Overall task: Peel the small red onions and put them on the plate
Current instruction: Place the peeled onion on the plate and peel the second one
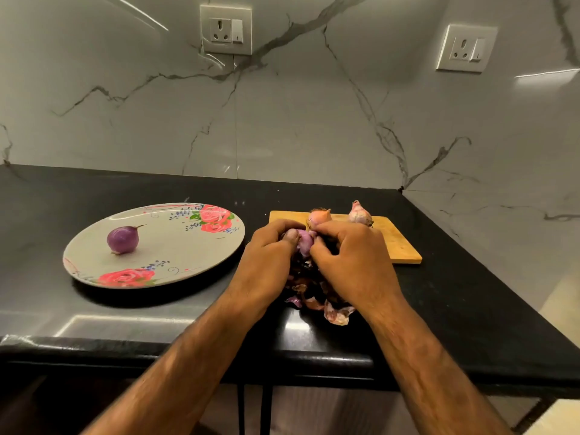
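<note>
A small pale-purple onion [305,243] sits between both hands above the counter. My left hand [270,249] grips it from the left, thumb on top. My right hand [348,255] pinches at its right side with curled fingers. One peeled purple onion [123,239] lies on the grey floral plate [175,262] at the left. Two unpeeled onions, an orange-skinned onion [319,216] and a pinkish onion [359,212], stand on the wooden cutting board [398,243] behind my hands. Most of the held onion is hidden by my fingers.
A heap of loose onion skins [317,299] lies on the black counter [157,315] under my wrists, near the front edge. A marble wall with two sockets rises behind. The counter ends at a corner on the right.
</note>
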